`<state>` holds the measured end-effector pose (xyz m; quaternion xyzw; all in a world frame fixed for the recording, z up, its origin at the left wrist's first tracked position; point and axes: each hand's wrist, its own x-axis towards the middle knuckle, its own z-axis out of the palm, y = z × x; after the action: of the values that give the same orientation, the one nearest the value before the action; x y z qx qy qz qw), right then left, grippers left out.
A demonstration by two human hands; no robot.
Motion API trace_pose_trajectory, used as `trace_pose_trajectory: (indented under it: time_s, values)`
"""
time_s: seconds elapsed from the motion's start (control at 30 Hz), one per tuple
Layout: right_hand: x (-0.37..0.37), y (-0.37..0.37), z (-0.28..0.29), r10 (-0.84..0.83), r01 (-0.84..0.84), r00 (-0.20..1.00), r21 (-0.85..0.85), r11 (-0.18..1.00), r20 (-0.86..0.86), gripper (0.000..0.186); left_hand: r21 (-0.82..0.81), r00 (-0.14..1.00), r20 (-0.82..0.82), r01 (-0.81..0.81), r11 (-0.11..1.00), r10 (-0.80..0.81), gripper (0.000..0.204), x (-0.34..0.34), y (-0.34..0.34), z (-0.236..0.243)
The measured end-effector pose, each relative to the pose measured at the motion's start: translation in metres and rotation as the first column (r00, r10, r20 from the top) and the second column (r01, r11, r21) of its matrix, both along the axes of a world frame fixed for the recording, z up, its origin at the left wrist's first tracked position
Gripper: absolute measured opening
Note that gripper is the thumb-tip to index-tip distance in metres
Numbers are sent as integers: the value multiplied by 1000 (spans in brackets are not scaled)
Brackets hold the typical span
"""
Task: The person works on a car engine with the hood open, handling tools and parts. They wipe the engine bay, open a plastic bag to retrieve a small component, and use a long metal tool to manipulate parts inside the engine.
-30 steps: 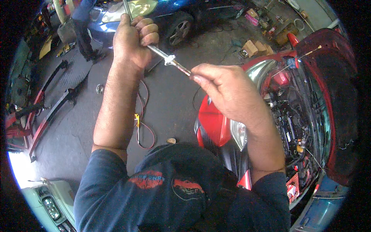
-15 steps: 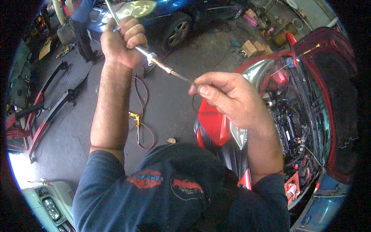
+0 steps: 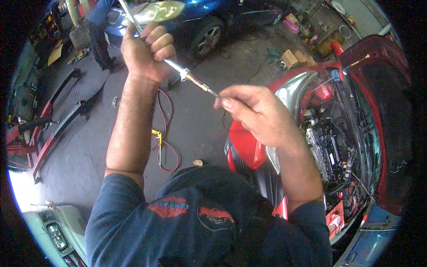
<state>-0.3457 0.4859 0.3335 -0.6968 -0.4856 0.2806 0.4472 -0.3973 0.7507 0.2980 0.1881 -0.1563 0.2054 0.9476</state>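
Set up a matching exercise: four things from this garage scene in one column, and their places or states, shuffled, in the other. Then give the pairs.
1. left hand
2. right hand
3. red cable
4. cardboard boxes

A. looped on the floor
B. pinching the thin tip of the long metal tool
C. on the floor beyond the red car
D. fisted around the tool's shaft

Pairs: 1-D, 2-B, 3-A, 4-C

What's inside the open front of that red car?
Inside the red car, dark engine parts, hoses and wiring show. Deeper parts are shadowed; the right hand and forearm cover its near edge.
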Motion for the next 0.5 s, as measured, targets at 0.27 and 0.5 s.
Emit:
trace_pose_trajectory:
  time_s: [0.27,0.5]
  values:
    - [-4,-1,3,31,-34,997,40,999,75,20,-42,1000,-10,5,999,-5,49,-2,1,-3]
    - [-14,-6,4,-141,111,936,-109,988,-323,21,-72,947,256,220,973,-195,50,0,1,-4]
